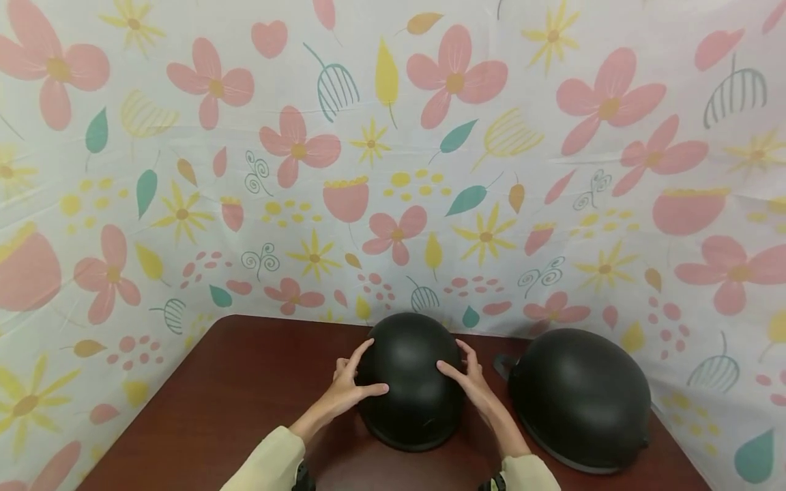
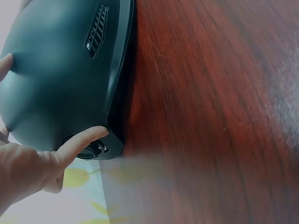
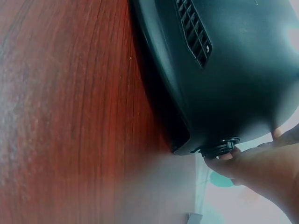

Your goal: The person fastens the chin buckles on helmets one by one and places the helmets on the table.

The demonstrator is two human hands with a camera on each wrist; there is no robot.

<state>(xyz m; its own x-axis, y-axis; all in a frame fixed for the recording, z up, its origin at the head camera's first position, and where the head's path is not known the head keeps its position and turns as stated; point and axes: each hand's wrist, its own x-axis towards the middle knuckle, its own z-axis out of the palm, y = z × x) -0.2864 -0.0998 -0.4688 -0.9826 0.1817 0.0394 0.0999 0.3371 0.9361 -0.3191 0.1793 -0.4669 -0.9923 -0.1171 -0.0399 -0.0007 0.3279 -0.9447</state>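
A matte black helmet (image 1: 410,389), dome up, is between both hands at the middle of the wooden table. My left hand (image 1: 350,385) grips its left side, thumb on the dome and index finger along the edge. On the opposite side my right hand (image 1: 471,376) holds it, thumb over the shell. The left wrist view shows a slatted vent (image 2: 98,31) above the rim and a round side fitting by the left hand. A similar round fitting (image 3: 219,147) touches the right fingers in the right wrist view. The helmet's inside is hidden.
A second black helmet (image 1: 580,399) sits dome up at the right of the table, with a small loop-like part (image 1: 502,366) on its left. The reddish-brown table (image 1: 264,365) meets a flower-patterned cloth (image 1: 393,170) along its back edge.
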